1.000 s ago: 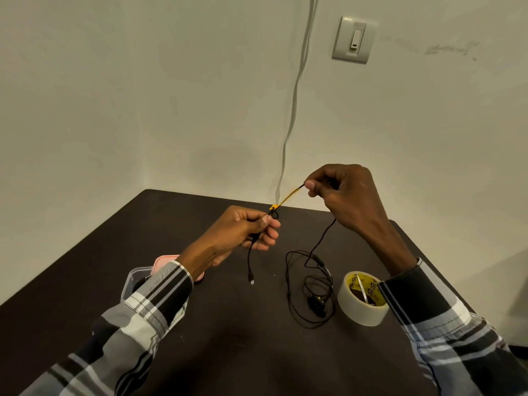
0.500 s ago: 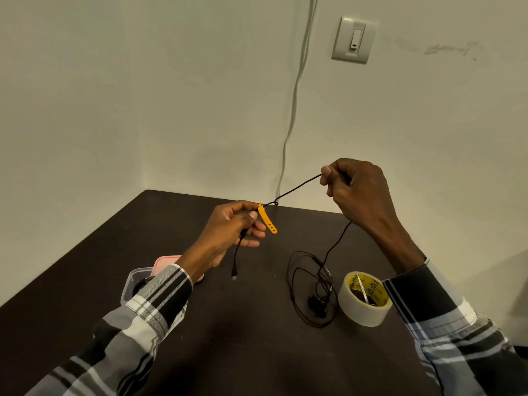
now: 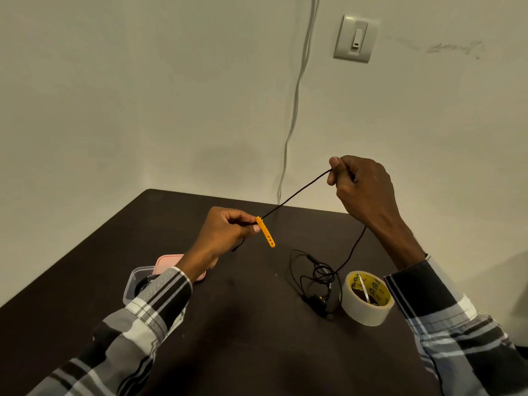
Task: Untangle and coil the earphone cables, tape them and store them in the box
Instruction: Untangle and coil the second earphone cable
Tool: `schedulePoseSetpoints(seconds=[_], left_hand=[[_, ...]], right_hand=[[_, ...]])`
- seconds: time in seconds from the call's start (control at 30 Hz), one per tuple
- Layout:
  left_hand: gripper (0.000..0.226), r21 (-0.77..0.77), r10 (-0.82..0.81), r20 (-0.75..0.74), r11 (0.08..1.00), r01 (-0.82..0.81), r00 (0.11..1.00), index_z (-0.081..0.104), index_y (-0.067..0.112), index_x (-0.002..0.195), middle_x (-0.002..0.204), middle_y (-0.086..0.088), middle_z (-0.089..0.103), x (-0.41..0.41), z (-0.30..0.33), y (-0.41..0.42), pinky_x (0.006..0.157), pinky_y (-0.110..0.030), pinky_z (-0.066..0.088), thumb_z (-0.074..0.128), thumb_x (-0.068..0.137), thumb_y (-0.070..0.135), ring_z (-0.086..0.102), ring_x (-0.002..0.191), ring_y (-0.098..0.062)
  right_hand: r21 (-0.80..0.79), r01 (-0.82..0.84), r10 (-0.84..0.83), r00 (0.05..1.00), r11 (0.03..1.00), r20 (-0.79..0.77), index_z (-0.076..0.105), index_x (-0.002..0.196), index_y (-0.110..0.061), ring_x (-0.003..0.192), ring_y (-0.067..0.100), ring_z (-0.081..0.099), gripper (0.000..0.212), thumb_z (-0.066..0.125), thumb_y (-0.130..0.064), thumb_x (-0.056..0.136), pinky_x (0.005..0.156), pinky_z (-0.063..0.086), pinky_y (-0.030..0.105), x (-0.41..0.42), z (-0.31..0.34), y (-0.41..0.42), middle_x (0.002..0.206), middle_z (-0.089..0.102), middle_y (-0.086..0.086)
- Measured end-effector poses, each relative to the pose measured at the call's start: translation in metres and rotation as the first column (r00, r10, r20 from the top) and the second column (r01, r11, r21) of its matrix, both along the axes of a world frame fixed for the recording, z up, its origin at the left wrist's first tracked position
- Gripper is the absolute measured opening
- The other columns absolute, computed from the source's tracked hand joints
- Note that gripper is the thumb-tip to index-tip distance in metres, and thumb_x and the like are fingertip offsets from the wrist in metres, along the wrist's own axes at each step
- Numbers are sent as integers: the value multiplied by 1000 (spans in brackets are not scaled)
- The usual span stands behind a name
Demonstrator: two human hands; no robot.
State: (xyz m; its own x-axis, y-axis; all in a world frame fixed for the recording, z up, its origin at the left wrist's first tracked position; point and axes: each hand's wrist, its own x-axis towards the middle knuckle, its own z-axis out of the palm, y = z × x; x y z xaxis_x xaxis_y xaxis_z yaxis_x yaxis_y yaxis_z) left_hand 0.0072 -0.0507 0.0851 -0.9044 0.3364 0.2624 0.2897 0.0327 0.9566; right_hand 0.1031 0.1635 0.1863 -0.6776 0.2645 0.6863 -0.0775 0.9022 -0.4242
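Observation:
A thin black earphone cable [image 3: 297,192] runs taut between my two hands above the dark table [image 3: 243,338]. My left hand [image 3: 223,232] pinches its lower end, where an orange cable strap [image 3: 265,232] hangs down. My right hand [image 3: 360,190] is raised higher and pinches the cable farther along. From there the cable drops to a loose tangle with the earbuds [image 3: 317,281] on the table. A roll of pale tape [image 3: 368,298] stands right of the tangle. The clear plastic box [image 3: 137,281] sits at the left, partly hidden by my left sleeve.
A pink lid [image 3: 168,262] lies beside the box, behind my left wrist. A grey wall cable [image 3: 294,110] hangs down behind the table's far edge. A light switch [image 3: 355,38] is on the wall at the upper right.
My right hand has risen and moved right, drawing the cable out longer and taut. My left hand has shifted left. The orange strap now hangs free below the left fingers.

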Motion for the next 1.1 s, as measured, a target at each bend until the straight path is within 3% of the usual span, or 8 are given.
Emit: schedulePoseSetpoints(seconds=[0.2, 0.33, 0.47, 0.6, 0.73, 0.8, 0.93, 1.1], left_hand=[[16, -116, -130, -30, 985, 126, 991, 70, 2, 73, 67, -1, 71, -1, -3, -3, 65, -20, 53, 85, 68, 0, 65, 64, -6], [14, -170, -243, -18, 957, 237, 970, 69, 11, 75, 72, -1, 68, 0, -2, -8, 74, -25, 54, 83, 73, 10, 63, 72, -11], [13, -97, -360, 52, 927, 363, 932, 73, 7, 93, 88, -10, 73, 9, 2, -10, 74, -22, 53, 75, 83, 15, 66, 81, -13], [13, -5, -335, 56, 942, 336, 941, 71, 2, 99, 90, -15, 74, 12, 7, -8, 68, -18, 53, 69, 87, 6, 70, 80, -10], [17, 60, -312, 95, 950, 308, 945, 72, 4, 105, 89, -11, 75, 10, 7, -5, 80, -31, 59, 65, 89, 2, 72, 84, -16], [19, 56, -323, 95, 946, 319, 942, 72, 7, 107, 89, -8, 75, 12, 7, -2, 79, -30, 58, 60, 93, 1, 72, 86, -14], [23, 67, -312, 78, 949, 307, 947, 68, 7, 114, 90, -8, 76, 16, 11, 5, 76, -29, 57, 61, 93, 1, 71, 84, -15], [41, 142, -314, 60, 942, 303, 947, 56, 6, 122, 92, -17, 75, 18, 19, 8, 75, -33, 59, 71, 85, 2, 70, 77, -22]], right_hand=[[-46, -66, 67, 998, 997, 5, 67, 70, -25, 44, 9, 46, 42, 47, -44, 102, 52, 32, 26, -6, 1, 1, 47, 54, -22], [-101, -168, 167, 986, 981, -12, 72, 74, -22, 45, 6, 46, 37, 57, -47, 97, 54, 36, 25, -9, 6, 2, 49, 53, -3], [-124, -219, 223, 975, 968, 17, 73, 77, -15, 47, -3, 54, 32, 66, -43, 92, 54, 38, 20, -11, 5, 3, 55, 59, -8], [-88, -172, 178, 981, 981, 75, 73, 78, -19, 53, 0, 57, 30, 67, -45, 90, 58, 44, 25, -16, -4, 10, 61, 66, -7], [-50, -147, 153, 971, 988, 186, 73, 86, -25, 56, -1, 61, 17, 67, -40, 92, 64, 51, 31, -18, -9, 13, 67, 71, -10], [-72, -208, 220, 945, 975, 241, 73, 96, -26, 55, -6, 59, 12, 68, -37, 92, 63, 44, 26, -18, -13, 7, 71, 74, -8], [-236, -367, 433, 822, 900, 370, 71, 111, -23, 70, 1, 67, 21, 69, -19, 90, 62, 41, 21, -16, -17, -5, 79, 77, -2], [-216, -472, 513, 700, 855, 497, 72, 112, -24, 83, 5, 70, 33, 82, -24, 80, 89, 52, 29, -17, -14, -11, 83, 74, -5]])
